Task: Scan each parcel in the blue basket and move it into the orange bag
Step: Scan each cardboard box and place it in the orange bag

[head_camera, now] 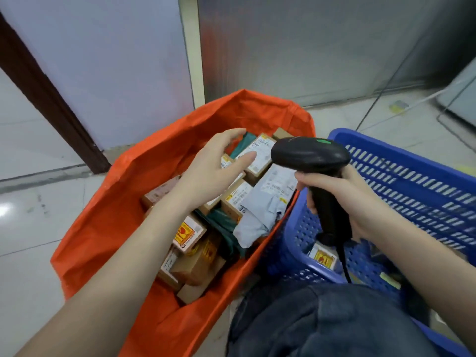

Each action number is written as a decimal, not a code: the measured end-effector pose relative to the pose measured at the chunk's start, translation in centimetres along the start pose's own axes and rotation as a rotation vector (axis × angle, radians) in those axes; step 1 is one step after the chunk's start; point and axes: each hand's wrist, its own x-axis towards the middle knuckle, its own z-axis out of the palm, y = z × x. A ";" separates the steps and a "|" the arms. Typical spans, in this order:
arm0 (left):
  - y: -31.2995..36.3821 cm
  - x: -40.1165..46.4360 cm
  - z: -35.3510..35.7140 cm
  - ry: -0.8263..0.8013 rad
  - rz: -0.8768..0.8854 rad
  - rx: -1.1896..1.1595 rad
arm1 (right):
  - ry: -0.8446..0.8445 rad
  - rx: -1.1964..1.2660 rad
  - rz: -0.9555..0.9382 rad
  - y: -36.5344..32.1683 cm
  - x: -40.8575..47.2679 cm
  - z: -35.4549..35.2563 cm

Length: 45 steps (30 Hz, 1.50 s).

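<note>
The orange bag [154,176] stands open on the floor, holding several cardboard boxes and a grey poly parcel [268,199]. My left hand [216,163] hovers over the bag's far half, fingers relaxed and spread, holding nothing. My right hand [337,199] grips the handle of a black barcode scanner [311,155], held between the bag and the blue basket [412,176]. The scanner's green light is on and its cable hangs down. In the basket's bottom I see a small box with a yellow label [323,257], partly hidden by my right arm.
My knee in dark jeans [322,323] is at the bottom, against both containers. A grey wall panel [309,47] rises behind the bag. A dark brown door frame [46,99] runs along the left, and the floor is pale tile [33,228].
</note>
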 end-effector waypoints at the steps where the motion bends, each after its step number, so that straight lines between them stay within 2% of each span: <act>1: 1.2 0.2 0.7 0.003 0.022 -0.015 | 0.030 0.004 -0.012 -0.3 -0.7 -1.3; 6: 8.2 1.1 4.9 0.030 0.171 -0.103 | 0.183 0.046 -0.032 -1.2 -5.2 -8.7; 13: 17.7 2.3 12.0 -0.080 0.317 -0.163 | 0.335 0.071 -0.106 -0.4 -11.6 -19.1; 22: 24.0 3.0 26.4 -0.364 0.249 -0.206 | 0.591 0.090 -0.054 7.3 -17.1 -28.3; 27: 23.2 1.8 34.7 -0.483 0.214 -0.158 | 0.700 0.059 0.073 14.3 -17.6 -31.6; 30: 21.0 1.3 39.4 -0.575 0.119 -0.118 | 0.753 0.059 0.134 18.2 -17.2 -33.2; 36: 15.8 0.5 46.0 -0.790 -0.094 -0.051 | 0.840 0.317 0.326 23.4 -15.3 -35.9; 41: 12.0 0.7 50.0 -0.865 -0.242 -0.059 | 0.827 0.258 0.421 28.0 -12.5 -36.9; 45: 9.7 1.2 53.5 -0.971 -0.332 0.001 | 0.741 0.278 0.509 31.5 -9.8 -37.4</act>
